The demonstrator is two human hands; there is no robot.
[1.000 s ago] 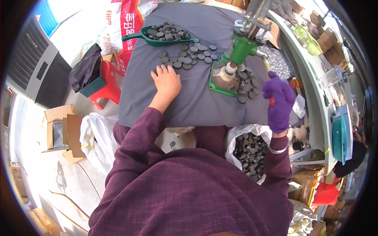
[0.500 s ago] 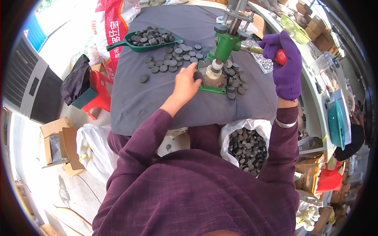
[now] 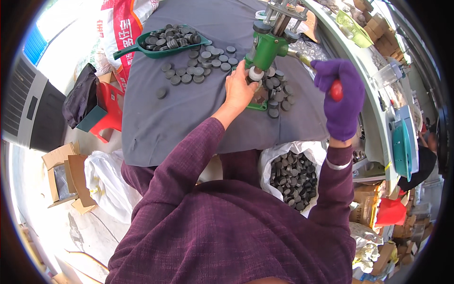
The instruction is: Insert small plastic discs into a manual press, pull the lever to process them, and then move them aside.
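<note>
A green hand press (image 3: pixel 268 51) stands on the cloth-covered table. My bare left hand (image 3: pixel 239 87) reaches in under its ram, thumb and fingers curled round the white part (image 3: pixel 256 74) at the die; whatever they pinch is hidden. My right hand (image 3: pixel 341 97), in a purple knitted glove, is closed round the end of the press lever (image 3: pixel 302 58), and a red knob (image 3: pixel 336 90) shows among its fingers. Dark grey round discs (image 3: pixel 196 71) lie loose left of the press, and more discs (image 3: pixel 280 92) lie against its right side.
A green scoop (image 3: pixel 163 53) heaped with discs lies at the far left of the grey tablecloth (image 3: pixel 189 120). Below the table edge stands a white sack (image 3: pixel 266 169) of discs. A red stool (image 3: pixel 111 109) is at the left, and a long side table (image 3: pixel 373 111) runs along the right.
My left hand has moved right and in to the die, carrying a dark disc that is now hidden. My gloved right hand has come down a little with the lever. The view has shifted slightly.
</note>
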